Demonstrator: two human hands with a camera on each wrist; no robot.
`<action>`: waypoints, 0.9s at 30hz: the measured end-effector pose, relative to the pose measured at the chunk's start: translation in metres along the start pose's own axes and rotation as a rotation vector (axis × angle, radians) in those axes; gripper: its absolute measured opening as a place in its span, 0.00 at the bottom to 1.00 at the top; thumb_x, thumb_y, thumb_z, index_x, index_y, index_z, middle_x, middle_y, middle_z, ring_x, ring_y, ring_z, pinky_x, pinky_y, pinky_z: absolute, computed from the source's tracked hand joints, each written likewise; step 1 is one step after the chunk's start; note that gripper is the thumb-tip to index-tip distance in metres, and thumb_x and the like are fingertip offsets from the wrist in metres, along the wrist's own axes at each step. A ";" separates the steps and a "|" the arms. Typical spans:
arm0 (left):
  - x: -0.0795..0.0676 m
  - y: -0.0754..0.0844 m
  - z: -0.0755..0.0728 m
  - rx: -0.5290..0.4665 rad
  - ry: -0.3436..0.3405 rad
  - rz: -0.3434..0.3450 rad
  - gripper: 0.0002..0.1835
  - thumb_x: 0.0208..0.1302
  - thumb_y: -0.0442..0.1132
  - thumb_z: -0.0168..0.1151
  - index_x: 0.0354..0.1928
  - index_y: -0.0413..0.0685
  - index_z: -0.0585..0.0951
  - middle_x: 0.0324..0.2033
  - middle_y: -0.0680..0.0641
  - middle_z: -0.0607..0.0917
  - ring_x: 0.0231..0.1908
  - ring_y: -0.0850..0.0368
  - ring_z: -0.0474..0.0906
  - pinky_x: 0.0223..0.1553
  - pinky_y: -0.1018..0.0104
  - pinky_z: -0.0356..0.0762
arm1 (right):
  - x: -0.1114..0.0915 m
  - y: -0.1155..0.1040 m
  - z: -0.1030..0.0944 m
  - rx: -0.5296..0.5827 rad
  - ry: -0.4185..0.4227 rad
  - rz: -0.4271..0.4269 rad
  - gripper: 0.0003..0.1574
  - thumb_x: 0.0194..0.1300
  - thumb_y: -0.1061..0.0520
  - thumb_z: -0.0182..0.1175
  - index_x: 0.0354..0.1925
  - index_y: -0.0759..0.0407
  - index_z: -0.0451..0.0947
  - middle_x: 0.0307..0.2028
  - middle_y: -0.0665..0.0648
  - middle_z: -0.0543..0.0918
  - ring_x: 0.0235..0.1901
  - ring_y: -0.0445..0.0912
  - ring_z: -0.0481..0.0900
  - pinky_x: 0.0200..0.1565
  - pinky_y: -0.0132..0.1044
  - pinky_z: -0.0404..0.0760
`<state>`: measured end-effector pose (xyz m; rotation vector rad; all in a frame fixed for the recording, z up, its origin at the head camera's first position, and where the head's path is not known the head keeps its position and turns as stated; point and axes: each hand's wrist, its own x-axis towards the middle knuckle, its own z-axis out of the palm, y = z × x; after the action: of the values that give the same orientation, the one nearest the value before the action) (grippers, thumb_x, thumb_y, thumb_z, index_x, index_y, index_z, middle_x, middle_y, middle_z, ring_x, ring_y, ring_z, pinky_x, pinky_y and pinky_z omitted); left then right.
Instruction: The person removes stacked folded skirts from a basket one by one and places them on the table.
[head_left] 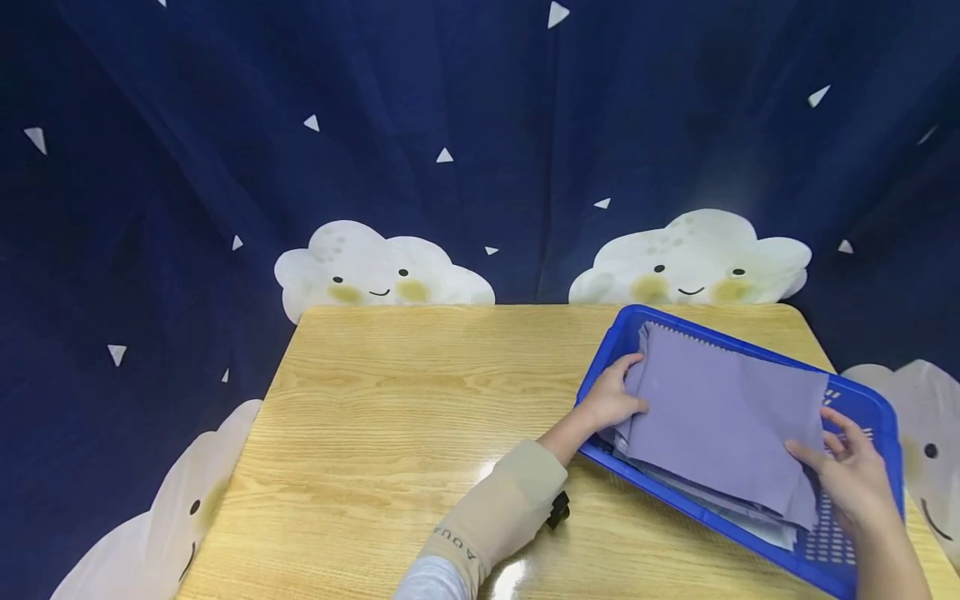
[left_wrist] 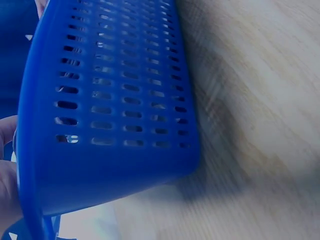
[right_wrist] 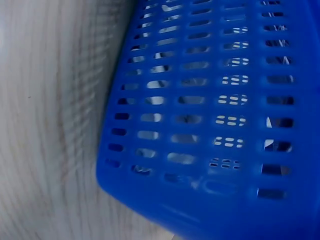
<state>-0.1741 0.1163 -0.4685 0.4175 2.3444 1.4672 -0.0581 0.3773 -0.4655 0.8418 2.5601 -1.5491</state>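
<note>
A folded purple cloth (head_left: 727, 417) lies on top of other folded cloths (head_left: 720, 500) inside a blue plastic basket (head_left: 873, 408). My left hand (head_left: 611, 396) reaches over the basket's left side, its thumb and index finger spread apart against the cloth's left edge. At the opposite edge is my right hand (head_left: 851, 458), with its thumb over the purple fabric and its fingers loosely bent near the border. In the left wrist view only part of the left hand (left_wrist: 7, 192) shows past the rim. The right wrist view shows the basket's slotted wall (right_wrist: 200, 115), without the hand.
The basket stands on the right part of a wooden table (head_left: 390, 400). A small black object (head_left: 558, 510) shows beside the left sleeve (head_left: 495, 508). Behind the table hangs a dark blue curtain (head_left: 420, 75) with white triangles and smiling clouds.
</note>
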 end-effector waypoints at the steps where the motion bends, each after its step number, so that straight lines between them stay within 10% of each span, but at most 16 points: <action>1: 0.000 0.001 -0.002 -0.004 0.003 -0.002 0.40 0.45 0.28 0.66 0.63 0.54 0.66 0.60 0.51 0.69 0.55 0.62 0.67 0.50 0.73 0.67 | 0.000 -0.001 0.000 -0.008 -0.001 0.000 0.53 0.59 0.51 0.61 0.71 0.42 0.40 0.52 0.58 0.69 0.28 0.22 0.66 0.27 0.24 0.75; 10: -0.003 0.005 -0.014 -0.072 0.022 0.020 0.40 0.44 0.25 0.66 0.63 0.53 0.66 0.58 0.46 0.71 0.52 0.60 0.68 0.48 0.73 0.67 | 0.001 -0.014 0.004 -0.004 -0.021 -0.029 0.52 0.59 0.50 0.61 0.71 0.39 0.40 0.64 0.64 0.61 0.31 0.23 0.66 0.27 0.23 0.74; 18: -0.004 0.003 -0.023 -0.171 0.048 0.002 0.40 0.43 0.23 0.65 0.62 0.53 0.68 0.54 0.43 0.71 0.52 0.58 0.67 0.47 0.71 0.68 | 0.001 -0.025 0.010 0.169 -0.055 -0.105 0.51 0.57 0.56 0.63 0.70 0.41 0.46 0.50 0.39 0.70 0.31 0.22 0.70 0.28 0.22 0.74; 27: -0.008 0.003 -0.036 -0.233 0.053 -0.006 0.40 0.44 0.22 0.64 0.63 0.51 0.66 0.53 0.42 0.71 0.48 0.54 0.71 0.45 0.70 0.71 | 0.007 -0.032 0.014 0.167 -0.086 -0.097 0.51 0.56 0.52 0.64 0.70 0.39 0.47 0.45 0.37 0.70 0.32 0.24 0.71 0.28 0.23 0.74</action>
<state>-0.1821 0.0850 -0.4501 0.3130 2.1767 1.7427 -0.0824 0.3574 -0.4489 0.6560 2.4722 -1.8057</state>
